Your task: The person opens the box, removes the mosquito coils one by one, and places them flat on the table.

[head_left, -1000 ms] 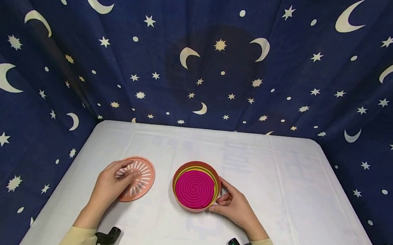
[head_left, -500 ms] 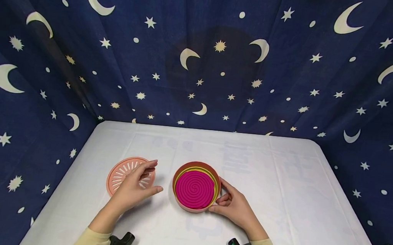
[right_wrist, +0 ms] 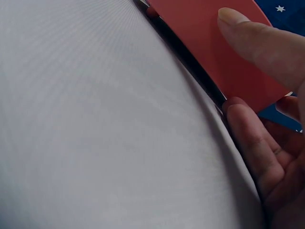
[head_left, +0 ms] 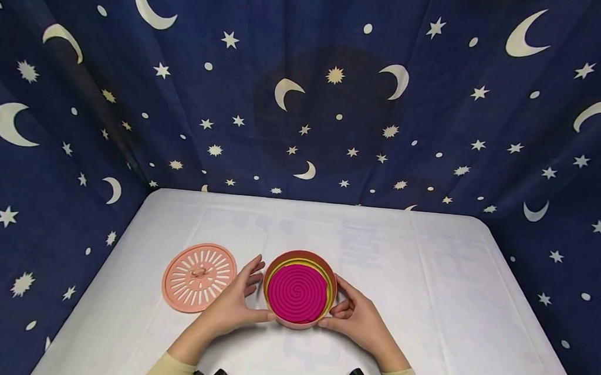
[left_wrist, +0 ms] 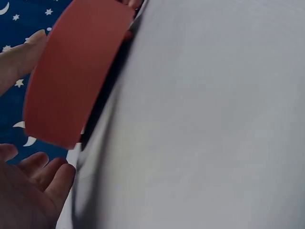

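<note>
A round coral mosquito coil holder (head_left: 296,325) stands on the table, with a magenta spiral mosquito coil (head_left: 297,293) lying inside a yellow inner rim (head_left: 331,284). My right hand (head_left: 361,316) grips the holder's right side, its thumb in front and its fingers behind. At the left side is my left hand (head_left: 233,306), fingers spread and apart from the wall, thumb tip close to the front; contact is unclear. The left wrist view shows the holder's wall (left_wrist: 78,71) between thumb and fingers. In the right wrist view, the thumb lies against the wall (right_wrist: 205,43).
A coral slotted lid (head_left: 176,284) with a small loop handle lies flat left of the holder, partly behind the left hand. White cloth covers the table (head_left: 428,315). A dark blue curtain (head_left: 311,53) with moons and stars surrounds its back and sides.
My left hand has left the slotted lid and moved right to the holder's left side. The lid stays on the table. My right hand keeps its grip and the holder has not moved.
</note>
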`<state>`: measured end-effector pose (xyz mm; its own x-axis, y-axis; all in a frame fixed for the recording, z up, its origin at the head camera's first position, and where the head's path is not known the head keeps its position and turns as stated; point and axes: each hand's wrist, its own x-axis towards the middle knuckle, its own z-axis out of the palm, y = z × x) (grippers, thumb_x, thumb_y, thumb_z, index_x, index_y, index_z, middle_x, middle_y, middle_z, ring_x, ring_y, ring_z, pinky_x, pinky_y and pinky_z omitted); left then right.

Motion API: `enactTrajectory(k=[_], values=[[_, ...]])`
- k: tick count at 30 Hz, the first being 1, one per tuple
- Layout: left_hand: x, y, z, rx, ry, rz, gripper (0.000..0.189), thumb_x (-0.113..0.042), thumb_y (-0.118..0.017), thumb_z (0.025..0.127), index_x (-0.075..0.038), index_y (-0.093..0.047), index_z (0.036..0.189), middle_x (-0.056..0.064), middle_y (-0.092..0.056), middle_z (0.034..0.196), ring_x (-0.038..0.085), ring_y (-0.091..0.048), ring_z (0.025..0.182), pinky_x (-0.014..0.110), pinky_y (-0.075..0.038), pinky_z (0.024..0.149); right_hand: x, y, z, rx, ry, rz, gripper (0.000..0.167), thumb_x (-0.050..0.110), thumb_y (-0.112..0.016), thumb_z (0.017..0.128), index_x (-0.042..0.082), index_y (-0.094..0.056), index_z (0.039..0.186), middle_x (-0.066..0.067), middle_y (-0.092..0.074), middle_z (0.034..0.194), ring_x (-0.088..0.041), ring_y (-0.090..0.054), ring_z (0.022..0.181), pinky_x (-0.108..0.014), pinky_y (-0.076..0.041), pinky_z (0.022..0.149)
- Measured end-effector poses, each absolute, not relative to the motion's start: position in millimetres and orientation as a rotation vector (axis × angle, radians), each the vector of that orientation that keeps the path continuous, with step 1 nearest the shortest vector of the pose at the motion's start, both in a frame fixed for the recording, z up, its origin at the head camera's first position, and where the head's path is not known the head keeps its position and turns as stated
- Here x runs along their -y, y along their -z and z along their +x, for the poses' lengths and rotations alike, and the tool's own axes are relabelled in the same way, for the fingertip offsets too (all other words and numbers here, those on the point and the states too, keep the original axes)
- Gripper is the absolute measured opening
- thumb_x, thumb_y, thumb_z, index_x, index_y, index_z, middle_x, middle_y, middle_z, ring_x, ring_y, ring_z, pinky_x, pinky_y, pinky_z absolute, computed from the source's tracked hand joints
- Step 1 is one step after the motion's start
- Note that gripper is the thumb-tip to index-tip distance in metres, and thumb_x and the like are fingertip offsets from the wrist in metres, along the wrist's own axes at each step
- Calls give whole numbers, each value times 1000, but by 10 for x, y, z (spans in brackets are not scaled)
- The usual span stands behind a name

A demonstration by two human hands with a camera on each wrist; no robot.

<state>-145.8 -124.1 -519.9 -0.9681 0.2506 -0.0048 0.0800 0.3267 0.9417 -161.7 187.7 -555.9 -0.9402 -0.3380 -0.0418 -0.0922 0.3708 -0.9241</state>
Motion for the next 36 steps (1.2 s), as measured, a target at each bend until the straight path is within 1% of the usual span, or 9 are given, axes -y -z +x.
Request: enactTrajectory(k=[5,8,13,23,26,27,31,33,36], values=[[1169,5312,-1480,-2362,-1764,306,130,-24,-97,62,-17,-11,160,7,-26,160,28,-36,141,45,-36,113,-1880,5560,-1619,-2399,1612,-387,106,45,-90,68,24,-34,155,-3,-65,91,-18,-68,79,-28,-61,73],[1145,5336,-1482,-2394,-1721,307,130,-32,-97,61,-18,-14,160,4,-31,157,24,-39,139,41,-36,113,-1878,5561,-1617,-2405,1605,-392,106,45,-89,68,24,-33,155,-2,-65,91,-17,-68,79,-28,-61,72],[1137,5383,-1490,-2422,-1687,301,127,-41,-96,59,-19,-21,159,2,-41,151,20,-40,138,41,-35,114,-1875,5562,-1615,-2418,1601,-410,106,45,-89,67,23,-33,155,-2,-65,90,-17,-67,78,-28,-61,71],[1154,5414,-1490,-2376,-1755,265,124,-35,-97,59,-21,-25,158,0,-41,151,20,-41,137,40,-34,115,-1842,5552,-1612,-2425,1594,-426,107,46,-89,67,20,-34,155,-2,-65,90,-17,-67,78,-28,-61,71],[1168,5417,-1482,-2390,-1743,271,123,-38,-97,59,-21,-25,158,0,-42,150,20,-42,136,41,-35,114,-1844,5533,-1617,-2415,1585,-439,106,46,-89,69,21,-33,155,-3,-66,92,-16,-67,80,-28,-60,72],[1170,5418,-1481,-2396,-1736,269,123,-39,-97,59,-21,-25,158,-1,-42,150,19,-43,136,40,-35,114,-1854,5525,-1621,-2394,1594,-445,105,43,-89,70,22,-32,156,-4,-66,99,-17,-67,81,-28,-60,72],[1172,5437,-1491,-2418,-1710,269,124,-42,-96,58,-21,-26,158,-4,-43,149,15,-42,136,37,-36,113,-1941,5455,-1648,-2298,1656,-448,89,22,-83,82,19,-33,156,-9,-59,129,-21,-68,90,-30,-61,72],[1167,5447,-1496,-2420,-1704,269,124,-43,-96,58,-21,-26,158,-4,-42,149,14,-41,136,35,-36,113,-1990,5391,-1682,-2273,1716,-425,76,11,-76,87,13,-38,153,-10,-54,137,-25,-68,94,-30,-60,72],[1161,5458,-1500,-2417,-1702,275,124,-42,-96,58,-21,-25,158,-4,-42,150,14,-39,137,36,-35,114,-2018,5257,-1749,-2294,1760,-376,59,8,-70,92,8,-47,147,-11,-61,128,-29,-67,96,-29,-59,74]])
